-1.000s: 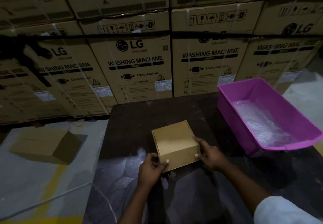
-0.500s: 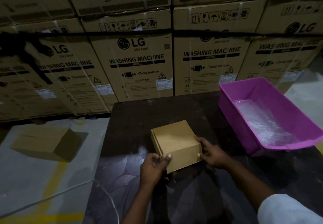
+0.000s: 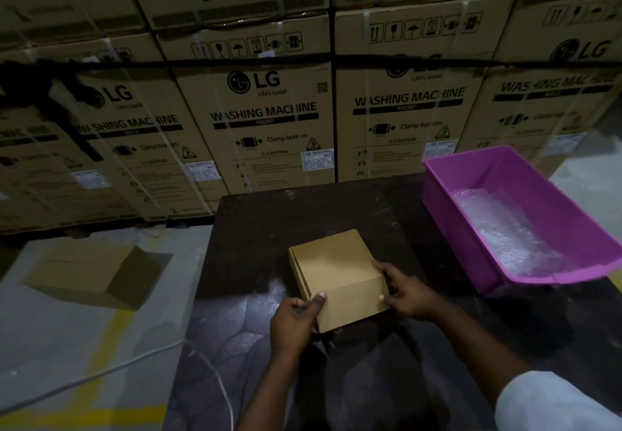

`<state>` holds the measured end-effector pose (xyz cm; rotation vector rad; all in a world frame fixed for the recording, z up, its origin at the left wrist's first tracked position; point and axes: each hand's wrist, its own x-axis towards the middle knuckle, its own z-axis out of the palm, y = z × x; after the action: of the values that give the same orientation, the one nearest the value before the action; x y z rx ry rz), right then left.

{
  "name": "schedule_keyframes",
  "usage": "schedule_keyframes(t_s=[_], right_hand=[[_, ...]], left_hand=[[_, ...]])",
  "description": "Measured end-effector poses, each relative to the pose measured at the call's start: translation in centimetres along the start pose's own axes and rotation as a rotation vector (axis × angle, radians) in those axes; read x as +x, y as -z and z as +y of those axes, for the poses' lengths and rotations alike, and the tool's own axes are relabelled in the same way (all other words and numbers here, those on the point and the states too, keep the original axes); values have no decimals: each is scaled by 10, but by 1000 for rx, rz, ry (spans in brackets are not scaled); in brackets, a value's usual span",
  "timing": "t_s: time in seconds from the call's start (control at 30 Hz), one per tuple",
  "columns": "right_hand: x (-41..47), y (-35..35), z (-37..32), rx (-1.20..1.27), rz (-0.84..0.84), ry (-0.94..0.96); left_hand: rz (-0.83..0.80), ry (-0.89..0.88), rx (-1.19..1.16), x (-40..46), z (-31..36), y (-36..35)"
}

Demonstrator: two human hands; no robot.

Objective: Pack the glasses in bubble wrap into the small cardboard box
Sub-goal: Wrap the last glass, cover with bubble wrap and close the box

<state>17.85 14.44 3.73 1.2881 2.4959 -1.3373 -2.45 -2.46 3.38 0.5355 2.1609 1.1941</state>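
Little has moved since the earlier frames: the small cardboard box [image 3: 338,277] has turned slightly under the hands and sits at much the same spot, near the front middle of the dark counter [image 3: 286,218]. Left hand [image 3: 293,324]: thumb laid up the near left corner of the box, remaining fingers curled at its left side, gripping. Right hand [image 3: 405,291]: fingers spread and pressed against the right face and top right edge, thumb on the near face, steadying. Box lid appears closed; nothing of its contents shows. Handling, as judged: plain corrugated card, light, stiff at corners and edges, faces liable to dent; best held by opposite sides low down, as now. Bubble wrap [image 3: 505,232] lies in the purple plastic bin [image 3: 451,201] at the right of the counter, well apart from the box; soft, light, slippery film; whether glasses lie within it cannot be told; if so, fragile, to be lifted whole from beneath. Legible writing, on stacked cartons [image 3: 269,111] behind the counter: "LG", "Life's Good", "WASHING MACHINE", "FRONT", "Clamp bottom", "CAUTION", with handling pictograms. Other: open carton [image 3: 91,272] on its side on the floor, left; white cable [image 3: 101,376] across the floor.
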Motion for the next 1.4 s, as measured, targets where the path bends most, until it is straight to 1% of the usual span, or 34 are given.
schedule_keyframes(t_s=[0.1, 0.2, 0.37, 0.53, 0.7, 0.8, 0.87, 1.0, 1.07, 1.17, 1.3, 1.4], right_hand=[[0, 1, 0, -7, -18, 17], [2, -2, -4, -16, 8, 29], [2, -6, -3, -21, 36, 57], [2, -8, -3, 9, 41, 47], [5, -14, 0, 113, 38, 11], [6, -18, 6, 200, 46, -25], [5, -18, 6, 230, 53, -13], [3, -14, 2, 272, 30, 2], [2, -14, 3, 319, 27, 4], [0, -13, 6, 418, 14, 24], [2, -15, 6, 411, 17, 37], [5, -16, 5, 470, 12, 2]], left_hand=[[1, -44, 14, 3, -1, 2], [6, -58, 52, 2, -4, 1], [38, -81, -7, -16, -22, -3], [63, -24, -73, -18, -32, -5], [100, -19, -33, -15, -38, 1], [68, -16, -41, -14, -35, 3], [54, -6, -41, -16, -32, 4], [89, -11, -89, -19, -33, 1], [55, 15, -102, -22, -31, 2], [31, 2, -76, -23, -30, 1], [81, -46, -43, -23, -36, -1], [105, -59, -22, -26, -33, 0]])
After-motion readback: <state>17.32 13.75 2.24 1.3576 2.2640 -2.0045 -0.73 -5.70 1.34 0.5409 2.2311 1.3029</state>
